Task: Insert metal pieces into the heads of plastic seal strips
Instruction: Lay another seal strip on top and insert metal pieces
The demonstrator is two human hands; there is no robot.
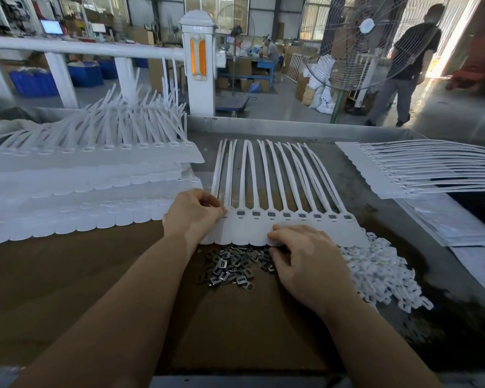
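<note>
1. One joined sheet of seal strips (286, 231) lies flat mid-table, tags toward the near edge, tails fanning to the far side.
2. Row of heads (286, 214) runs left to right across the sheet; most visible ones show a dark grey insert in the slot. Leftmost head is hidden under fingers, so its fill state can't be read.
3. Left hand (192, 217) sits at the sheet's left end, fingers curled, tips pinched together on the leftmost head. Whether a metal piece is between the tips: cannot tell.
4. Right hand (303, 259) rests on the sheet's near edge, right of centre. Fingers curled down, tips pressing on the tag edge and touching the far side of the metal pile. Cannot tell if it has a piece pinched.
5. Metal pieces (233, 266) sit in a loose dark pile on the brown board (95, 275), just near of the sheet, between the two forearms.
6. White plastic small parts (381, 273) are heaped right of the metal pile, just beside the sheet's right near corner.
7. Left stack of strip sheets (81, 191) is several layers deep, tails sticking up toward the far side.
8. Right stack of sheets (420, 169) lies flat at far right, tails pointing right.
9. White railing post (198, 65) stands beyond the table's far edge; a floor fan (359, 46) is far right, with a person (406, 65) walking behind it.
</note>
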